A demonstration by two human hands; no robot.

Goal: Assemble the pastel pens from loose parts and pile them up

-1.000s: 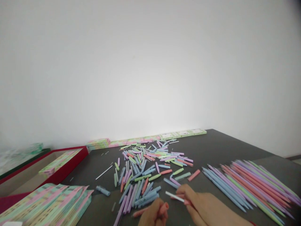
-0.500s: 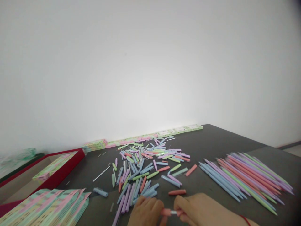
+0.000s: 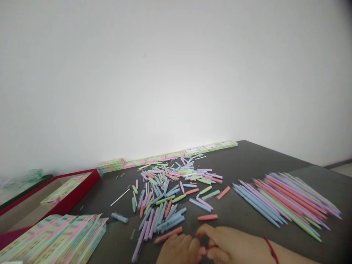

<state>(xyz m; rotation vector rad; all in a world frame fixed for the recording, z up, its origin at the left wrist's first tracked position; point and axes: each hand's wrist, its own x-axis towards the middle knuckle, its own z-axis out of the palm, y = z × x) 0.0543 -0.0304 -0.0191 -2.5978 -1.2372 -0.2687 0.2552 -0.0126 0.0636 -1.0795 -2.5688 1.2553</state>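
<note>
At the bottom edge, my left hand (image 3: 178,251) and my right hand (image 3: 228,245) meet fingertip to fingertip, both closed on a small pink pen piece (image 3: 202,251) held between them. Just ahead lie a long pink pen barrel (image 3: 168,235) and a short pink piece (image 3: 207,217) on the dark table (image 3: 247,165). Beyond them spreads a loose heap of pastel pen parts (image 3: 170,190). My right wrist wears a red string.
A fanned row of long assembled pens (image 3: 286,203) lies at the right. A stack of pastel printed cards (image 3: 55,236) sits at the lower left, beside a red tray (image 3: 63,198). Flat packs (image 3: 170,156) line the wall edge.
A second ago my right hand held a white refill apart from the pink piece in my left. The hands then came together and have stayed joined on the pink piece.
</note>
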